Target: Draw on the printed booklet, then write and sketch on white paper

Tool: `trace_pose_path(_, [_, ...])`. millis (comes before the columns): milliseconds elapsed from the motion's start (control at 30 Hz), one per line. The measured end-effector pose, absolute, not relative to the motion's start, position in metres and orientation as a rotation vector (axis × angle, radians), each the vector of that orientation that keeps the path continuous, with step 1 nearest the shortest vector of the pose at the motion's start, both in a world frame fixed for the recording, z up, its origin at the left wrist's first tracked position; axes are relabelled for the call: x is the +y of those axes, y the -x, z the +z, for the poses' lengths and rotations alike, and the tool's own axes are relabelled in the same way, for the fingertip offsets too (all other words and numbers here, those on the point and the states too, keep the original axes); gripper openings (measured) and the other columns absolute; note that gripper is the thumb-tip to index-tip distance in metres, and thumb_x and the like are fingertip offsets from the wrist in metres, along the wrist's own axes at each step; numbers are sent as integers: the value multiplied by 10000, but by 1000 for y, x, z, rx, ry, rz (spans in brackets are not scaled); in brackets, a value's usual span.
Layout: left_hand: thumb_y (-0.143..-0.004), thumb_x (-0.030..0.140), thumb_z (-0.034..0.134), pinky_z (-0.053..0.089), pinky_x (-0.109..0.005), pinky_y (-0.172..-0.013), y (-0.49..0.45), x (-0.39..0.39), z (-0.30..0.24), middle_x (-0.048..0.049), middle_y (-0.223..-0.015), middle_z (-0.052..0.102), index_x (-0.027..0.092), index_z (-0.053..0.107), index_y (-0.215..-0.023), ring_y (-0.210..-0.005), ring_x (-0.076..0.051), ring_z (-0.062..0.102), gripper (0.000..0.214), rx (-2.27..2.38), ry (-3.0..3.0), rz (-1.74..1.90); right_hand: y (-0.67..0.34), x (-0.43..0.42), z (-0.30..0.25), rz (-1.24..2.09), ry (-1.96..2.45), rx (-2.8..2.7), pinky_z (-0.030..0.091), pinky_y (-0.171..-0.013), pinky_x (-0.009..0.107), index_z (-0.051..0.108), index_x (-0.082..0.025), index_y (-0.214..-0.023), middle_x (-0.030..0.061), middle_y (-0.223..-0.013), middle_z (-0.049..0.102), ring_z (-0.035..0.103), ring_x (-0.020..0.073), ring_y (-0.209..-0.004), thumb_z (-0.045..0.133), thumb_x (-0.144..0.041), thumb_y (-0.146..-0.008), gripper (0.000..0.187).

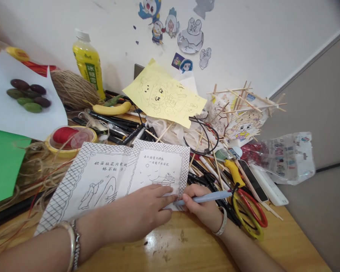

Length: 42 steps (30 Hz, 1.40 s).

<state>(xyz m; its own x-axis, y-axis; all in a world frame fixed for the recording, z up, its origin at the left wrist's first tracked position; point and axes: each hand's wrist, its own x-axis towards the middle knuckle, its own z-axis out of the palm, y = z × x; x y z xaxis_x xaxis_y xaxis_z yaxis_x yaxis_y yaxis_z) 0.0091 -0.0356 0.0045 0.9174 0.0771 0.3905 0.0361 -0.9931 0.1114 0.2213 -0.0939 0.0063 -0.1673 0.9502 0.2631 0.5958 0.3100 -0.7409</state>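
A white colouring sheet (113,175) with a lattice border, line drawings and printed characters lies on the wooden table (187,245). My left hand (143,211) rests flat on its lower right part, fingers stretched out and together. My right hand (201,206) is closed round a light blue pen (206,197), whose tip meets the sheet's right edge just beside my left fingertips. Both wrists wear bracelets.
Black markers (124,128), wooden sticks (243,100), scissors with yellow and red handles (248,211) and a phone (252,179) crowd the table behind and to the right. A yellow drawing (164,94), a yellow bottle (88,62), twine (70,88), tape rolls (69,139) and green paper (2,162) are also here.
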Motion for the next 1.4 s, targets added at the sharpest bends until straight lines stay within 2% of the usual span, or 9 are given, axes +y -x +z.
trace_pose_path(300, [-882,120,544,440,-394,-934,-10,-35,4,-103,-1015,666,173,612,-840,-1090,-262,540,97,67,-2964,640,-221,-92,7,658,1383,-1908,404,-506,241,501,-201,-558,5,-526,571,536,140,-513,505,-288,-855,310])
trace_pose_path(567, [-882,125,549,425,-368,-943,-10,-35,5,-95,-1067,662,176,615,-842,-1103,-254,535,92,84,-2965,648,-222,-92,5,696,1389,-1837,368,-472,231,451,-205,-548,-23,-490,507,483,120,-465,484,-290,-850,315])
trace_pose_path(1000, [-887,147,544,434,-357,-952,-9,-35,5,-93,-1149,650,186,634,-884,-1147,-256,532,98,95,-2992,605,-221,-93,4,792,1376,-1751,379,-476,245,500,-199,-550,-23,-488,495,485,132,-473,498,-272,-820,279])
trace_pose_path(1133, [-902,145,510,424,-372,-972,-8,-35,7,-99,-1175,644,179,642,-933,-1147,-250,537,139,104,-2991,613,-223,-93,1,815,1369,-1586,421,-494,255,523,-202,-566,-14,-519,551,515,133,-472,526,-278,-834,278])
trace_pose_path(1233, [-911,152,481,416,-376,-979,-8,-35,8,-104,-1190,639,178,646,-978,-1149,-248,535,180,109,-2999,605,-224,-93,0,762,1344,-1465,453,-525,264,481,-214,-542,-50,-445,471,552,146,-479,535,-299,-860,333])
trace_pose_path(1300, [-913,158,476,415,-371,-974,-8,-36,8,-104,-1215,628,182,641,-1011,-1159,-249,527,193,120,-3006,603,-225,-94,0,708,1335,-1429,443,-508,254,475,-216,-544,-56,-436,450,558,147,-479,517,-304,-881,351])
trace_pose_path(1400, [-910,155,484,414,-372,-965,-8,-37,7,-106,-1237,614,188,610,-1105,-1156,-250,526,234,129,-3018,606,-224,-97,1,582,1370,-1482,408,-474,242,519,-206,-567,-32,-486,504,534,137,-480,489,-290,-895,339])
